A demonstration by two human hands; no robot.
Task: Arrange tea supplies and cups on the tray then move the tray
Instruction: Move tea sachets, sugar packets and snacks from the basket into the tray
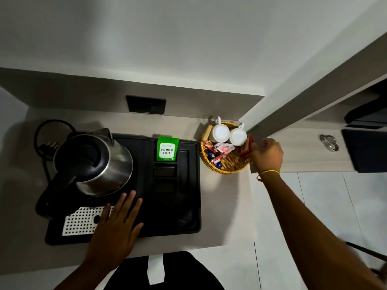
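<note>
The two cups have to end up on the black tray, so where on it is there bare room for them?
The tray's front right area, right of the left hand and below the small slots, is bare. The left is crowded: kettle and perforated white plate. The green tea box fills the rear slot.

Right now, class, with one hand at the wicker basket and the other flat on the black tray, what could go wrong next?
1. The right hand pinches red sachets at the round wicker basket rim; pulling them could jostle the two white cups standing upside down close by.
2. The steel kettle sits on the black plastic tray with its cord coiled behind; moving the tray might snag it.
</note>
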